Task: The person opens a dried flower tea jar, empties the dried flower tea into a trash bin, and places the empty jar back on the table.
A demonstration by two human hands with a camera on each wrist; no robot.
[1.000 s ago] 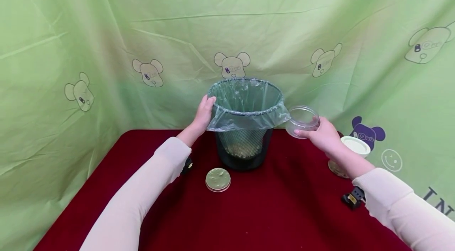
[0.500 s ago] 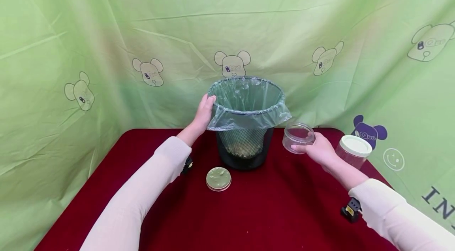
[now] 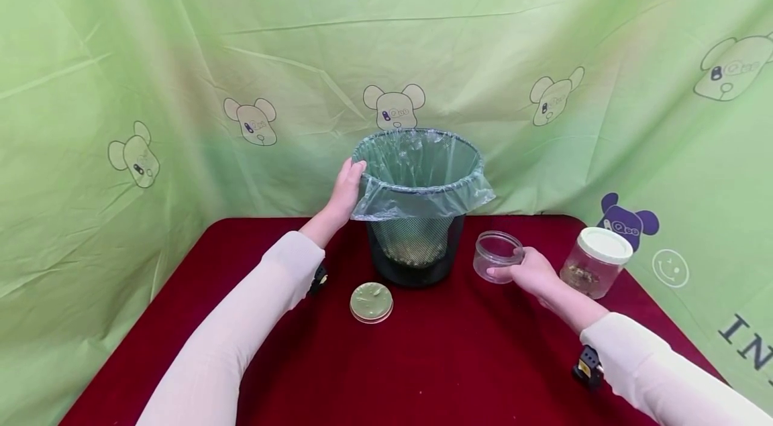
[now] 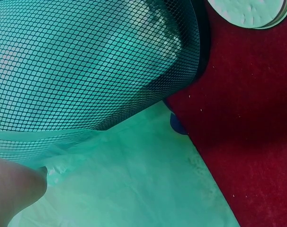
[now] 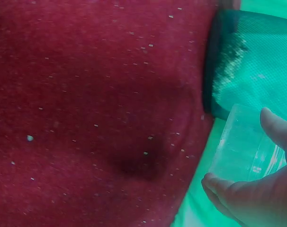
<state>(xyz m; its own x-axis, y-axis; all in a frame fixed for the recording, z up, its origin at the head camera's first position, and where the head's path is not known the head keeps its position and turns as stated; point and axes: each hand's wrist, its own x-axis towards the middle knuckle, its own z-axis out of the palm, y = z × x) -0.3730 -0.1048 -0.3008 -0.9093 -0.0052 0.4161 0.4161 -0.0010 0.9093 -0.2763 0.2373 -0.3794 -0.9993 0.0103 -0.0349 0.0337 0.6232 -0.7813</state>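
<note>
Before a green backdrop (image 3: pixel 290 57), a person's left hand (image 3: pixel 344 191) is gripping the bin (image 3: pixel 417 248) by its rim, apparently steadying it, some fingers hidden; the right hand (image 3: pixel 530 272) is pinching an upright jar (image 3: pixel 488 267) between thumb and fingers, right of the bin, seemingly leaving its mouth unblocked. A lid (image 3: pixel 371 300) is lying nearer.

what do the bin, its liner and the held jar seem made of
Bin: looks like black metal mesh, its fine, regular grid suggesting wire, though plastic is possible. Liner: thin, glossy plastic film, judging by its see-through crinkles and highlights. Held jar: clear and smooth with a shiny rim; probably plastic, but glass could look similar.
</note>
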